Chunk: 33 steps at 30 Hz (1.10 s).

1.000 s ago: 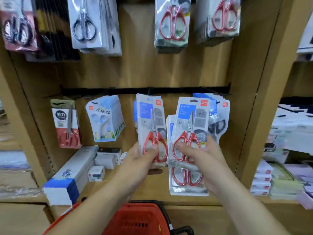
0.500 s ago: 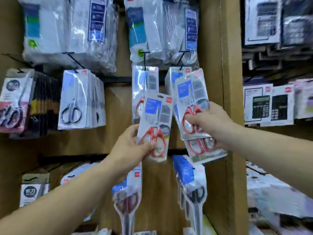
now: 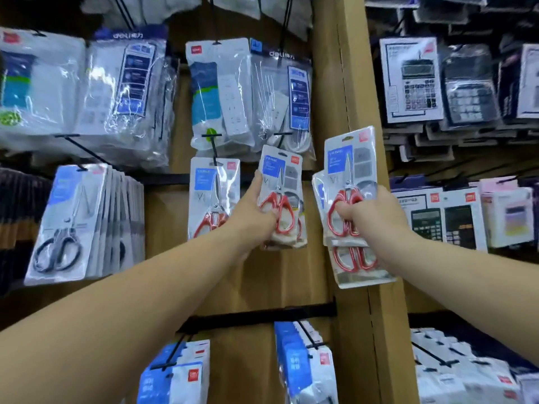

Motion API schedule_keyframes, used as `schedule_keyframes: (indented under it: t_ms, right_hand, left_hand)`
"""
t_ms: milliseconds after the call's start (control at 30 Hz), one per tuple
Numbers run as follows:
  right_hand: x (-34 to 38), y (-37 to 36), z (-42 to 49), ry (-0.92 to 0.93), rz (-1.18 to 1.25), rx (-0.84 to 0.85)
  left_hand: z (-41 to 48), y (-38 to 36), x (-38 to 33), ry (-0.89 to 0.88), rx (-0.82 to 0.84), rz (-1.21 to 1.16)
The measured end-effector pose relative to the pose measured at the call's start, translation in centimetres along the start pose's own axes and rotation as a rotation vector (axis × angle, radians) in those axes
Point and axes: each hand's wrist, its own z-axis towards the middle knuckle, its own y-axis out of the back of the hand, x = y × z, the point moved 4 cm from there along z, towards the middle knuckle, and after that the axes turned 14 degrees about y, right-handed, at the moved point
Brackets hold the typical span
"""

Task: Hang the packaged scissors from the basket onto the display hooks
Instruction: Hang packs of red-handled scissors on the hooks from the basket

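My left hand (image 3: 255, 212) grips one pack of red-handled scissors (image 3: 281, 191) by its lower half and holds it up against the display, its top just under the hook (image 3: 284, 135) at the centre right. My right hand (image 3: 369, 212) grips a small stack of the same red-handled scissors packs (image 3: 348, 173) in front of the wooden upright. One matching pack (image 3: 213, 196) hangs on the neighbouring hook (image 3: 212, 141) to the left. The basket is out of view.
Black-handled scissors packs (image 3: 73, 223) hang at the left. Bagged power strips (image 3: 233, 94) hang above the hooks. A wooden upright (image 3: 344, 83) divides the bay from calculators (image 3: 414, 80) on the right. More blue-carded packs (image 3: 303, 363) hang below.
Both hands have risen and moved closer to the display. The left hand's pack now sits up by the centre-right hook, and the right hand's stack has shifted right, in front of the upright.
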Motion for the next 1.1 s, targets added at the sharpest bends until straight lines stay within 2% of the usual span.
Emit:
schedule_keyframes:
  t_ms: [167,300,433,500,567,600,633,733,767,833,1000,1100]
  right_hand:
    - [-1.0,0.5,0.0,-0.019,0.054,0.044]
    - [-1.2,0.0,-0.4,-0.036,0.124,0.134]
    - [-0.5,-0.6,-0.4,-0.038,0.214,0.178]
    - [-0.1,-1.0,-0.3,-0.03,0.237,0.182]
    - [0.3,-1.5,-0.1,-0.03,0.27,0.188]
    - [0.4,-1.8,0.0,-0.035,0.294,0.193]
    - [0.6,-2.1,0.1,-0.041,0.321,0.196]
    - [0.9,-3.0,0.3,-0.047,0.361,0.199]
    - [1.0,-3.2,0.3,-0.05,0.364,0.202]
    - [0.8,-3.4,0.3,-0.058,0.356,0.199]
    - [-0.4,-3.2,0.1,-0.061,0.309,0.111]
    - [-0.8,-3.3,0.3,-0.067,0.309,0.07]
  left_hand:
    - [1.4,-1.2,2.2,0.05,-0.058,0.04]
    - [1.7,-1.5,2.5,0.001,-0.107,0.156]
    - [2.1,-1.1,1.5,-0.048,-0.144,0.602]
    - [1.7,-0.7,1.0,-0.025,-0.175,0.694]
    - [0.3,-0.3,0.2,-0.082,-0.23,0.624]
    - [-0.5,-0.2,0.1,-0.107,-0.218,0.516]
    - [-1.4,-0.5,0.0,-0.081,-0.146,0.36]
    - [-3.9,-2.6,0.6,0.183,0.203,-0.11]
    - [-4.1,-2.9,0.8,0.222,0.244,-0.198]
    - [-4.1,-2.8,1.1,0.212,0.253,-0.25]
    - [-3.4,-1.7,0.9,0.136,0.113,-0.221]
    - [-3.0,-1.3,0.8,0.124,0.106,-0.246]
